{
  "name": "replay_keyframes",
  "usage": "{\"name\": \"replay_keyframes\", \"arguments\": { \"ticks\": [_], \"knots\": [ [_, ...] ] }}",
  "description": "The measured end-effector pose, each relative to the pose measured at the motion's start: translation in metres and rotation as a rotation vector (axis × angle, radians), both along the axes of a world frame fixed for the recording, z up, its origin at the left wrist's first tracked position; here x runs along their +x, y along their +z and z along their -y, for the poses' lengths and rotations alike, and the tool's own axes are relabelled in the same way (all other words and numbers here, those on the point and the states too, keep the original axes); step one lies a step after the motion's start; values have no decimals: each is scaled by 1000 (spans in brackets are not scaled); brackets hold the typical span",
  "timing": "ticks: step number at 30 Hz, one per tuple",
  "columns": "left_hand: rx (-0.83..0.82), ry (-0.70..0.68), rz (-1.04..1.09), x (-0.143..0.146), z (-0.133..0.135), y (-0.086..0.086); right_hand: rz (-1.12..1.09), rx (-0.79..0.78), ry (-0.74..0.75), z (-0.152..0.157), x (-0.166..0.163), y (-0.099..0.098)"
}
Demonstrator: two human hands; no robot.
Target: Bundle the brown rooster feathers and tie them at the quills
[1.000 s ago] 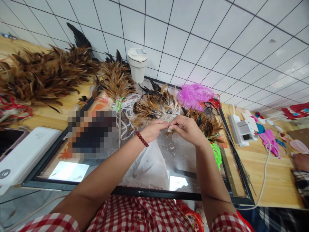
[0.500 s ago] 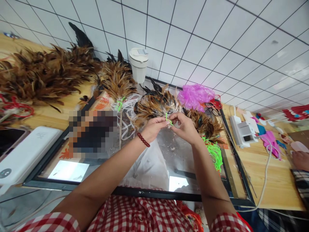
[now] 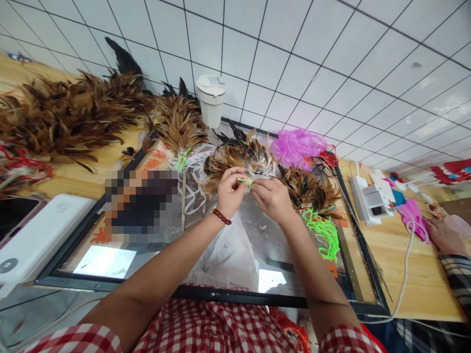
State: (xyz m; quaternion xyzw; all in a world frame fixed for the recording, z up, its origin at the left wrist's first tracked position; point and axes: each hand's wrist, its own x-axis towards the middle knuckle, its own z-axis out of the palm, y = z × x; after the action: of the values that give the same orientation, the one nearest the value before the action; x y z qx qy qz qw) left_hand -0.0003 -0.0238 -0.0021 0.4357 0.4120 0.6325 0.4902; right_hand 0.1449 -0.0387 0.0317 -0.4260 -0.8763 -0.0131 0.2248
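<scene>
Hand shift: left hand sits farther left than half a second ago, its fingers curled instead of flat
Grip: narrow fingertip pinches; left hand holds one end of the green cord, right hand appears to pinch its other side
Cord position: between the hands, before the pale base of the feather bundle; contact unclear
Knot step: tying or tightening, by appearance
Next pull: likely calls for steady, opposed tension, both pinches firm
Panel: smooth glass panel beneath, black frame straight-edged
Bundle: brown, pointed, glossy feathers, fanned
Bag: crumpled, translucent purple bag
Tumbler: smooth white tumbler, tapered, lidded
Wall: glossy tiled wall, dark joints
</scene>
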Motion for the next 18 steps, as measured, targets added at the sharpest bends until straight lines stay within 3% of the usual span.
{"name": "replay_keyframes", "arguments": {
  "ticks": [4,8,14,18],
  "knots": [
    [-77,-95,151,1,0,3,58,4,-20,1,-3,0],
    [-86,-139,230,1,-2,5,-40,-150,-40,1,-1,4],
    [-117,-175,170,2,0,7,-645,-337,-184,-2,-1,8],
    [-118,-166,157,4,2,9,-867,-512,-112,-5,-6,4]
  ]
}}
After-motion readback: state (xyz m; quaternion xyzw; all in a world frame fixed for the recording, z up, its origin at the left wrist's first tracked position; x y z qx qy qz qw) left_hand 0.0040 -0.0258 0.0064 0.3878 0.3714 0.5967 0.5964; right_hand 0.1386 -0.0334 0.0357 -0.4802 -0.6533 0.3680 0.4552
